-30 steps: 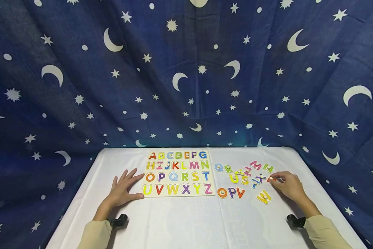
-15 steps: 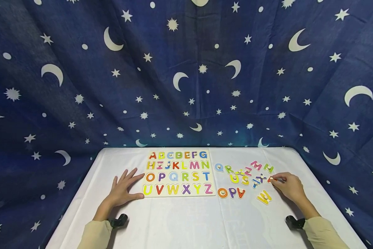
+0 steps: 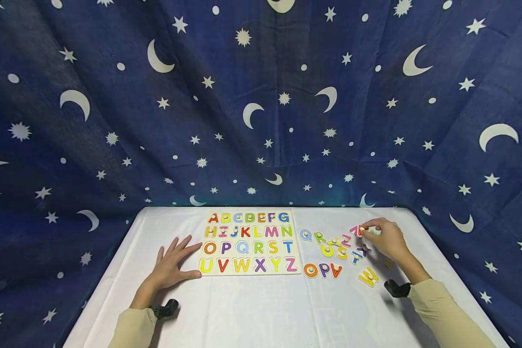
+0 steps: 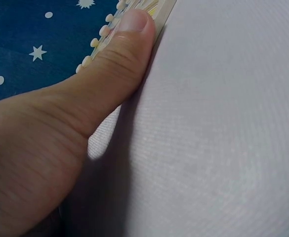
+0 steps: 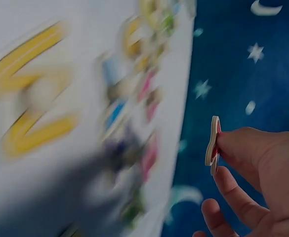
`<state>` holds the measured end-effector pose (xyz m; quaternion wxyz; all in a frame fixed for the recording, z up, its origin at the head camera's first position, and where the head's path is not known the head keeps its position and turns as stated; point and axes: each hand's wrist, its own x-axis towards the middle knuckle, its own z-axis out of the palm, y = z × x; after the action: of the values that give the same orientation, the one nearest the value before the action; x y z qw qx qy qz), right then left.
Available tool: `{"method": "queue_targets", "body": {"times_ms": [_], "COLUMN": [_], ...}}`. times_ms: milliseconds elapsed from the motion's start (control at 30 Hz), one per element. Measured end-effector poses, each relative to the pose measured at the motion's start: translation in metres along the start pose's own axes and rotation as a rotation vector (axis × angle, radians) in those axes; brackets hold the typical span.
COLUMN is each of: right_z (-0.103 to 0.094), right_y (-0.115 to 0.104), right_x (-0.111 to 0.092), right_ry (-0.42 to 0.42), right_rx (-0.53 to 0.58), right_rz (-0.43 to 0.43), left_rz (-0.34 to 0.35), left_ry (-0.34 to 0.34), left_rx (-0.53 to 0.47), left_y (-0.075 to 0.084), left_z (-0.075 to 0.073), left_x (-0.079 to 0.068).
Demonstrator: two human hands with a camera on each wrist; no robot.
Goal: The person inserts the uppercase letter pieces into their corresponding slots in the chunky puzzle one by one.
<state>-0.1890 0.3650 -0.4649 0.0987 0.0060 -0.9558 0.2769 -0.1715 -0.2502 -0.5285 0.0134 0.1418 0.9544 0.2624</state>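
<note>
My left hand (image 3: 172, 263) lies with fingers spread at the left side of the wooden alphabet board (image 3: 252, 274). Its thumb presses the lower left corner, and the left wrist view has that thumb (image 4: 119, 54) along the board's edge. On the right, my right hand (image 3: 387, 240) pinches a red letter piece (image 5: 212, 143) between thumb and fingertips, lifted above the table; the piece stands edge-on in the right wrist view, so its shape is hidden. Beneath it lie the purple X (image 3: 364, 250) and a pink M (image 3: 354, 230), partly covered.
Knobbed letters fill the board's top row and the start of its second. Loose pieces lie right of the board, among them a blue Q (image 3: 305, 235), an orange O (image 3: 310, 270) and a yellow W (image 3: 368, 276). A starry curtain (image 3: 261, 145) hangs behind the table.
My right hand has lifted the red letter piece off the table and moved it up and to the left, over the pink M. A yellow piece now shows under the wrist. The left hand stays put.
</note>
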Motion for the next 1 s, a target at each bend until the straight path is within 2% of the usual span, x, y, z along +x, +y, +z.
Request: {"method": "queue_targets", "body": {"times_ms": [200,333,467,700,833,1000], "right_z": [0.024,0.048,0.071,0.111,0.137,0.169], "right_y": [-0.049,-0.084,-0.113,-0.152,-0.173,-0.19], "right_x": [0.034,0.052,0.065,0.078,0.08,0.075], "right_ry": [-0.076,-0.094,-0.124,-0.174,-0.186,-0.206], "right_rx": [0.106,0.154,0.182,0.307,0.332,0.311], "right_rz": [-0.046,-0.096,-0.104,-0.018,-0.024,-0.092], "left_rz": [-0.007,-0.011,-0.003,0.008,0.004,-0.014], "left_ry": [-0.006,0.004,0.002,0.0,0.003,0.001], "left_rx": [-0.001,-0.006,-0.006,-0.015,-0.017,-0.016], "left_y": [0.0,0.0,0.0,0.001,0.0,-0.003], "left_z": [0.0,0.0,0.001,0.0,-0.001,0.001], "left_x": [0.0,0.0,0.002,0.004,0.002,0.0]}}
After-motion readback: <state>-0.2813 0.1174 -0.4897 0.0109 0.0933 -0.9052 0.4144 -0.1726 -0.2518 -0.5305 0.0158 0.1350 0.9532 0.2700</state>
